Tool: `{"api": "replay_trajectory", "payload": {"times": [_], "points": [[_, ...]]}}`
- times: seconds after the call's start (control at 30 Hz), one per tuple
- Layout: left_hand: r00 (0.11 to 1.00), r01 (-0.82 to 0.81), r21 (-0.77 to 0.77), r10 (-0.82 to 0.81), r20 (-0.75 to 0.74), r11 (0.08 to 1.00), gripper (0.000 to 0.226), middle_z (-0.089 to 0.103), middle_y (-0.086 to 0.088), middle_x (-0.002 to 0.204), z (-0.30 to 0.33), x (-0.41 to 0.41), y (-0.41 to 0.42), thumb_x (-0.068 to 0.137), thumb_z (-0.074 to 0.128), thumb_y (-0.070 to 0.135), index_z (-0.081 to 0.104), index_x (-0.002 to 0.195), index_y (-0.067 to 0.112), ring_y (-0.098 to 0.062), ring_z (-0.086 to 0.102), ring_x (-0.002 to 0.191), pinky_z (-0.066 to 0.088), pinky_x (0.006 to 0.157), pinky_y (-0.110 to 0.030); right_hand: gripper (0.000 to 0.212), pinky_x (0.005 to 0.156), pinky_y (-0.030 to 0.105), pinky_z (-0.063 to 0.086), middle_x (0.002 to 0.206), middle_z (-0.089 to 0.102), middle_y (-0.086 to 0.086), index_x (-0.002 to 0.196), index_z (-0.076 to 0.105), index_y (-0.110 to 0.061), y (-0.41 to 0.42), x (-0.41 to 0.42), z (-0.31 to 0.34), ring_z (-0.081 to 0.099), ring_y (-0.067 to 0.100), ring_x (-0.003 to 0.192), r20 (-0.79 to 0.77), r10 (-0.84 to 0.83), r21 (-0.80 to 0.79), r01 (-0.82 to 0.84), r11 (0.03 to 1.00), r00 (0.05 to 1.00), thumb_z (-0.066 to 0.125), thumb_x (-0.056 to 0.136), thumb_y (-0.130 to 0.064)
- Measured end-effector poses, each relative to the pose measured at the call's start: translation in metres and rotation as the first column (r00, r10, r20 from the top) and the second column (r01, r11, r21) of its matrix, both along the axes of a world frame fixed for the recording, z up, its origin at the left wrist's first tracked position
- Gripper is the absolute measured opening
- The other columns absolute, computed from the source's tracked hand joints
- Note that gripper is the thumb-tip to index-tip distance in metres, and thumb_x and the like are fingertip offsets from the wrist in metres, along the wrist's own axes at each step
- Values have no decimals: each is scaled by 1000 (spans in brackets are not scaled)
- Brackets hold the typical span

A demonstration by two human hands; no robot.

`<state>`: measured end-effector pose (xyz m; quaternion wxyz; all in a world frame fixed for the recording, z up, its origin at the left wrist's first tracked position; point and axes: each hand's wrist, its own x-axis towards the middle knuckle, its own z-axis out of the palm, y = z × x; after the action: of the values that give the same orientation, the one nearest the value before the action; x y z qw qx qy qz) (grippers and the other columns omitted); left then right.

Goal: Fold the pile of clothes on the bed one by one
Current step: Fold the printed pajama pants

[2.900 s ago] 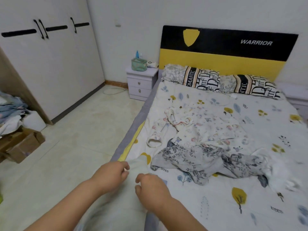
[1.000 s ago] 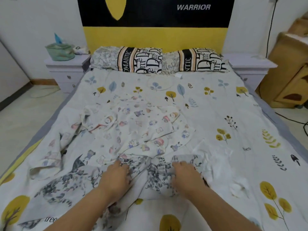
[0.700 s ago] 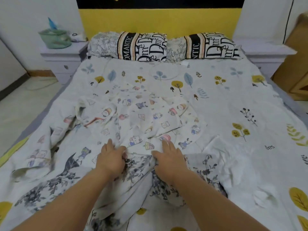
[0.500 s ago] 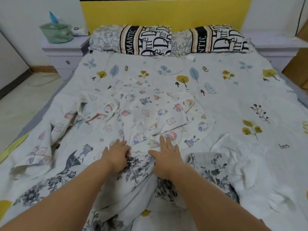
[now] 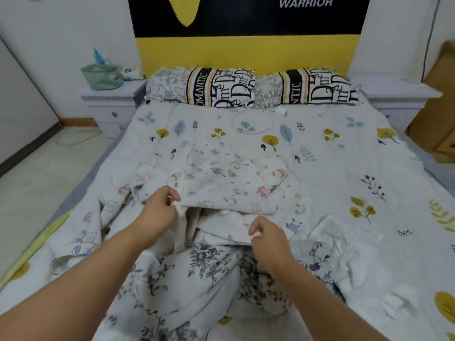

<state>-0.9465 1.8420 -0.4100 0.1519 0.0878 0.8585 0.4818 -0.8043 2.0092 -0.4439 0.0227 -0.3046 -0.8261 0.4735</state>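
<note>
Left hand: the left hand [image 5: 161,209] reached forward, forearm low over the bed, fingers pinching the near edge of the cartoon-print garment [image 5: 229,190]
Right hand: the right hand [image 5: 267,238] pinched the same edge, lower and nearer
Garment: spread mid-bed [image 5: 320,148], partly over the floral garment [image 5: 209,274]
White cloth [image 5: 364,262]: beside, right

cartoon-print garment [image 5: 221,185], grey floral garment [image 5: 197,279]
</note>
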Motion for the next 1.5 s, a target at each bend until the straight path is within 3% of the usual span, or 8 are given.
{"api": "replay_trajectory", "payload": {"times": [0.27, 0.43, 0.6, 0.97, 1.1, 1.3, 1.4, 1.5], "points": [[992, -61, 264, 88, -90, 962, 44, 47, -2, 75, 148, 9, -11, 83, 25, -17, 49, 75, 19, -18, 33, 53, 24, 40, -22, 15, 50, 25, 28, 63, 45, -2, 78, 48, -17, 7, 48, 130, 36, 11, 53, -215, 3, 61, 11, 998, 977, 45, 93, -15], [971, -63, 367, 141, -191, 928, 44, 49, -2, 70, 244, 28, -27, 81, 28, -17, 50, 70, 20, -14, 37, 40, 24, 37, -17, 41, 58, 25, 38, 95, 55, 0, 115, 44, -27, 7, 91, 197, 55, 19, 84, 347, 276, 430, -413, 803, 897, 66, 80, -29], [912, -213, 414, 332, -241, 885, 47, 46, -6, 67, 308, 31, -60, 72, 22, -19, 47, 65, 21, -22, 42, 54, 32, 39, -19, 14, 50, 28, 30, 73, 52, 3, 74, 49, -13, 24, 139, 245, 51, 24, 72, 173, 6, 626, -115, 772, 985, 50, 88, -15], [956, -139, -207, 77, -283, 968, 25, 62, -13, 95, 231, 100, -95, 81, 44, -10, 61, 81, 8, -34, 58, 94, 42, 77, -33, 24, 52, 24, 32, 67, 48, 3, 70, 52, -10, 5, 195, 415, 43, 17, 65, -581, -172, 183, 334, 925, 796, 45, 92, -4], [940, 299, -131, -316, -129, 945, 20, 61, -15, 109, 234, 171, -61, 84, 59, 0, 58, 86, 20, -24, 56, 89, 44, 75, -31, 26, 58, 26, 37, 73, 53, 3, 73, 56, -17, -12, 205, 451, 48, 16, 68, -614, -188, 75, 294, 953, 767, 43, 92, -4], [615, 767, 188, -786, 55, 613, 75, 49, 12, 135, 259, 277, -27, 70, 81, 27, 40, 134, 34, -4, 48, 123, 42, 102, -28, 29, 59, 30, 43, 69, 52, 5, 77, 56, -15, -40, 234, 487, 49, 16, 59, -668, -157, -99, 122, 988, 727, 39, 93, 2], [775, 632, 91, -625, -100, 770, 24, 67, 3, 107, 266, 293, -19, 85, 56, 6, 65, 103, 20, -14, 60, 102, 49, 90, -28, 25, 55, 27, 46, 70, 52, 7, 82, 56, -11, -46, 254, 510, 51, 16, 58, -693, -167, -131, 105, 986, 701, 39, 94, 2], [938, 286, 158, -243, -246, 945, 28, 58, 5, 73, 302, 274, -32, 92, 44, 1, 60, 77, 19, -16, 54, 80, 40, 57, -8, 17, 69, 34, 48, 77, 56, 7, 94, 59, -9, -30, 286, 522, 57, 21, 73, -670, -209, -8, 275, 961, 713, 44, 94, -3]]}}
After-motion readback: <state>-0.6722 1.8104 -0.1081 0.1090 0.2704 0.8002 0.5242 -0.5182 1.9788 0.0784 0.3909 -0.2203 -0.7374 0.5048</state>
